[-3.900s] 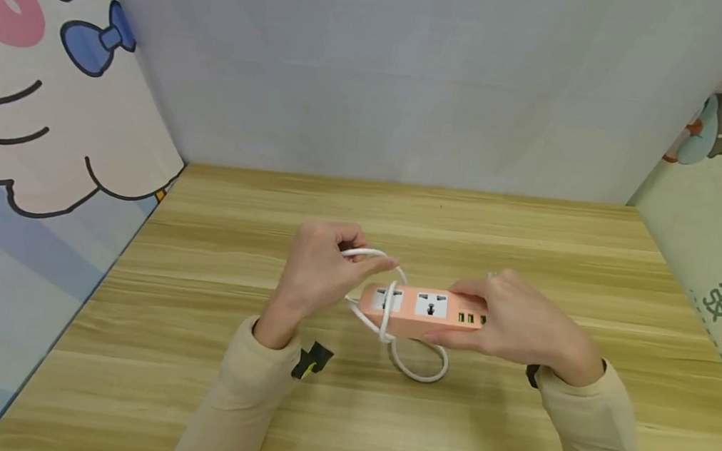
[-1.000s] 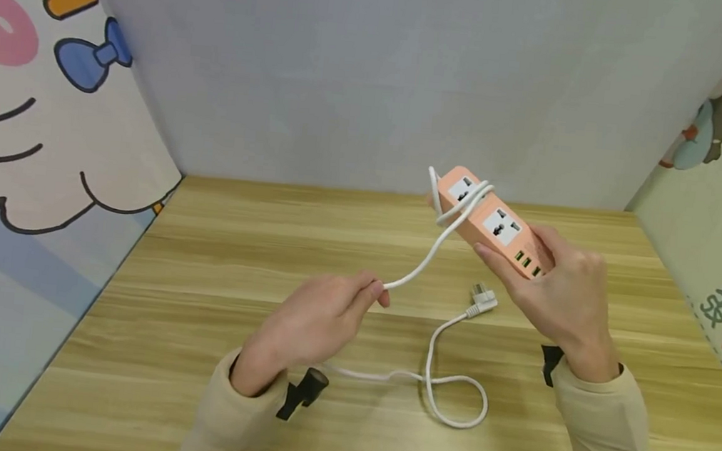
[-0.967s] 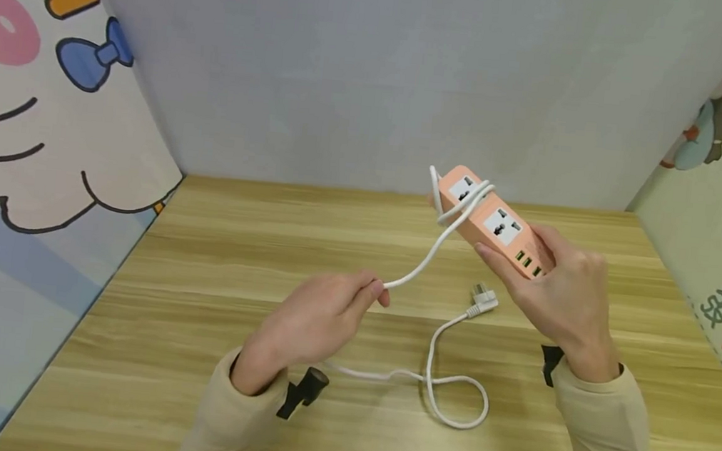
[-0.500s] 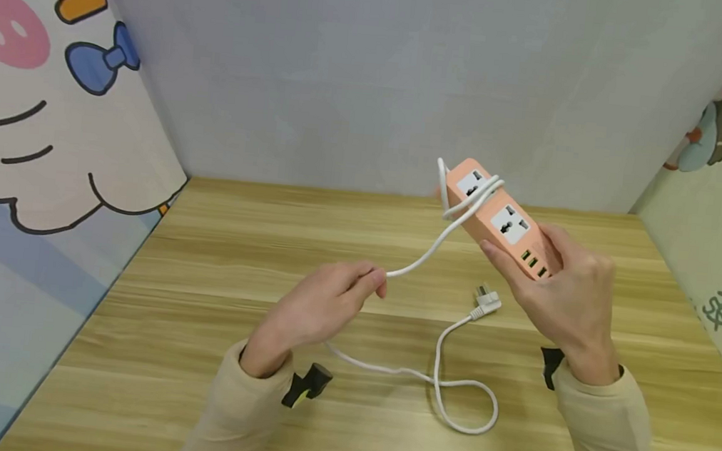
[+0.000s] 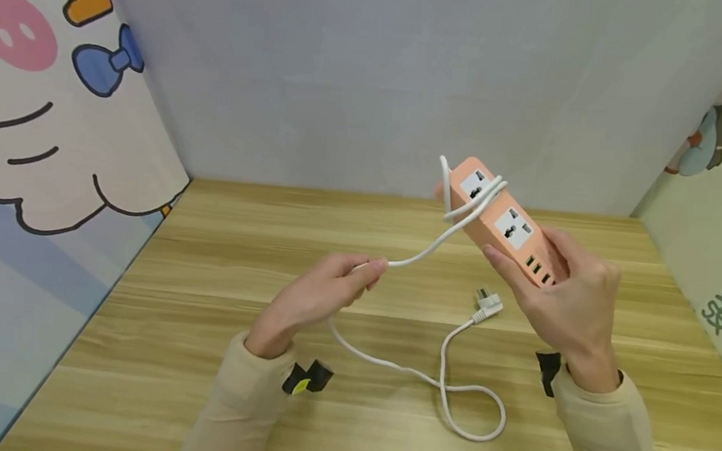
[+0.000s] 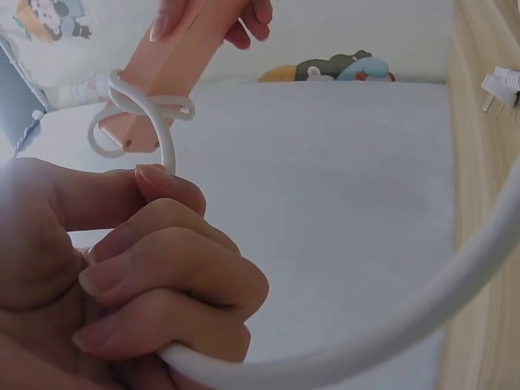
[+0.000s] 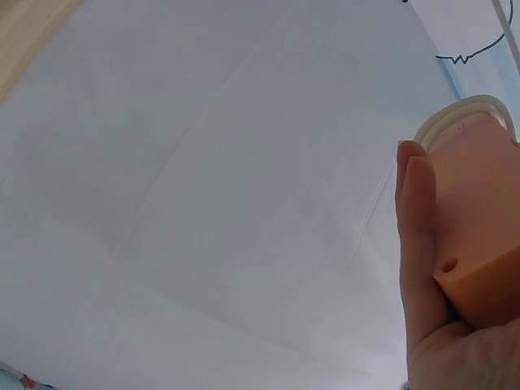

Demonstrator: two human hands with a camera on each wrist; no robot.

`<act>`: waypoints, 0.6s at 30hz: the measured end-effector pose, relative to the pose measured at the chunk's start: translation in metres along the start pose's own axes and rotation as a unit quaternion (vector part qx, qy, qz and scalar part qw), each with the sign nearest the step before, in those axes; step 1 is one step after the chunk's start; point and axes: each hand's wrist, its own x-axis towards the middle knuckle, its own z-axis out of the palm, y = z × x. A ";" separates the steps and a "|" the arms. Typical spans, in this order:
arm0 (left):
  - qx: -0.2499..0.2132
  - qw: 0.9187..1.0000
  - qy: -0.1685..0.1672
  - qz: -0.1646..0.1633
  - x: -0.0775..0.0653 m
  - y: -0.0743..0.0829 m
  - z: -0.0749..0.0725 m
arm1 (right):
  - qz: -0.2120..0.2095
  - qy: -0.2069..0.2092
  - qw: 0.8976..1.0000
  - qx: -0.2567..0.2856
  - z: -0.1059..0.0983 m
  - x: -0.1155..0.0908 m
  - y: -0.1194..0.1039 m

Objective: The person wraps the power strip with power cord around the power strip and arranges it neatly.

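Observation:
My right hand [image 5: 570, 301] grips the lower end of an orange power strip [image 5: 487, 211], held up at a tilt over the table with its sockets and USB ports facing me. White cord [image 5: 426, 253] is looped round the strip's far end. From there it runs down to my left hand [image 5: 323, 287], which pinches it between thumb and forefinger, the other fingers curled round it in the left wrist view. Past that hand the cord lies on the table in a loop, ending in a white plug [image 5: 488, 305]. The right wrist view shows fingers along the strip's side [image 7: 479, 195].
The wooden table [image 5: 237, 243] meets a grey back wall [image 5: 360, 82]. Cartoon-printed panels stand at the left [image 5: 15, 124] and right [image 5: 714, 235]. Black camera mounts sit at both wrists, the left mount [image 5: 309, 377] close above the table.
Since the oldest frame the strip has been lifted and tilted, and more cord wraps it. Over the last second my left hand rises slightly with the cord; the strip stays nearly still.

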 end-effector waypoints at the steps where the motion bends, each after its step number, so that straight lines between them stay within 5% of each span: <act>1: -0.011 1.000 -0.005 -0.002 0.001 -0.001 0.000 | 0.000 0.001 1.000 0.004 0.000 0.000 0.000; 9: -0.086 0.995 -0.013 -0.041 0.009 -0.011 -0.007 | 0.000 -0.028 0.999 0.035 -0.001 -0.002 -0.005; 18: -0.078 0.993 0.031 -0.077 0.016 -0.025 -0.011 | -0.007 -0.112 0.991 0.067 -0.005 -0.005 -0.011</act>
